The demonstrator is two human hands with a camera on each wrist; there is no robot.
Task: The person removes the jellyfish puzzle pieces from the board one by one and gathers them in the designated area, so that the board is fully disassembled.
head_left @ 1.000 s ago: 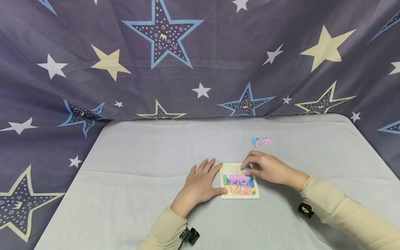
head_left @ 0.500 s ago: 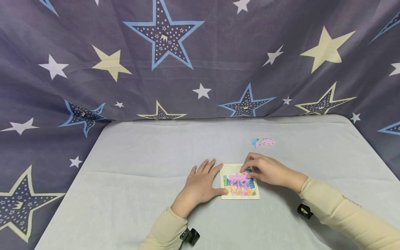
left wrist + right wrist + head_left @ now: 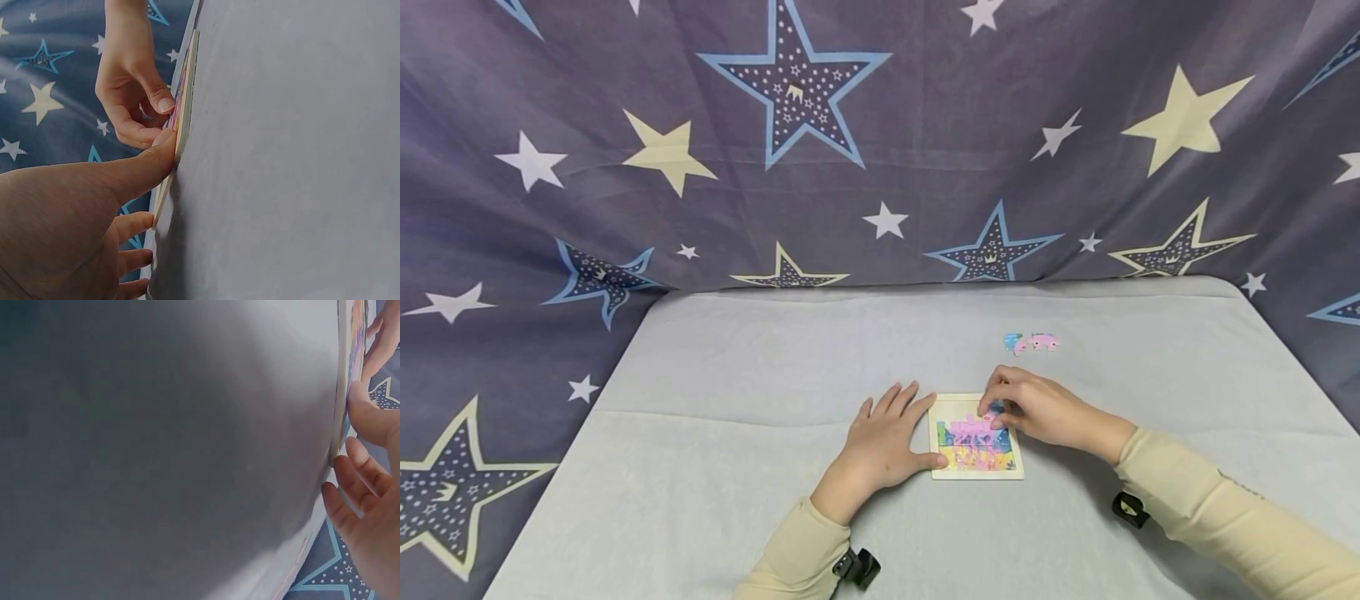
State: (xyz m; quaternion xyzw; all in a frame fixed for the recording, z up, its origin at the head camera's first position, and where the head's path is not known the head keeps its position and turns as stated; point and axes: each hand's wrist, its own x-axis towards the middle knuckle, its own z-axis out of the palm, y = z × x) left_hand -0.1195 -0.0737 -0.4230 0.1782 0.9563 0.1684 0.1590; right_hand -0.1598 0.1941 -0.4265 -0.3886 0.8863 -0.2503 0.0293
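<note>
Square jigsaw puzzle, cream frame, pink and blue above yellow

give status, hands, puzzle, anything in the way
Left hand on left edge of puzzle. Right hand at its upper right. Upper left bare, loose pieces beyond. Nothing visibly blocking.

No text legible (the right sleeve's mark too small).

A square cream-framed puzzle, partly filled, lies face up between the left hand and right hand, which pinches a pink piece. Beyond the right hand lie two loose pieces, pink and blue.
</note>
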